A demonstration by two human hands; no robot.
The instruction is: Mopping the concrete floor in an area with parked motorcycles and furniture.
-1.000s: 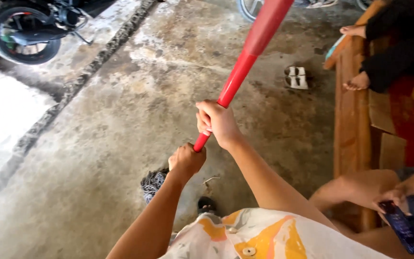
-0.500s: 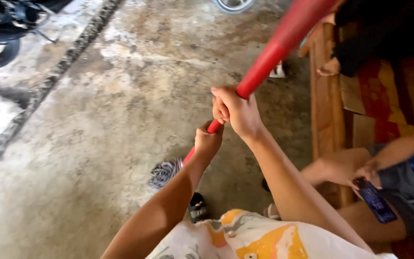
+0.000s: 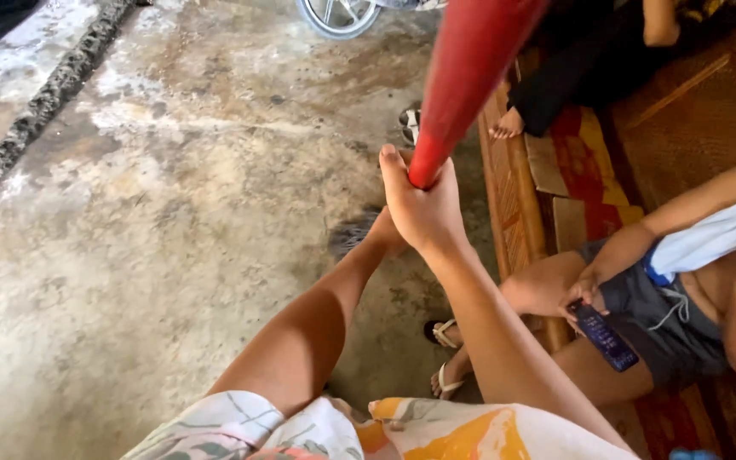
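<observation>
- We see the right hand (image 3: 423, 209) wrapped tightly around the red handle (image 3: 462, 77) of a mop, fingers fully curled on it, thumb pointing up along the shaft.
- The handle rises from that grip toward the top edge of the view and looks thick because it is close to the camera.
- The left hand (image 3: 385, 232) sits just below and behind the right one; its fingers are hidden, so we cannot tell how they stand, though it appears to meet the handle lower down.
- The grey mop head (image 3: 353, 232) lies on the concrete floor (image 3: 155, 213), just beside the left wrist.
- The wooden bench (image 3: 513, 204) runs along the right; its near edge is close to the hands.
- Another person sits on the bench holding a dark phone (image 3: 604, 336).
- A wheel (image 3: 334, 15) shows at the top edge.
</observation>
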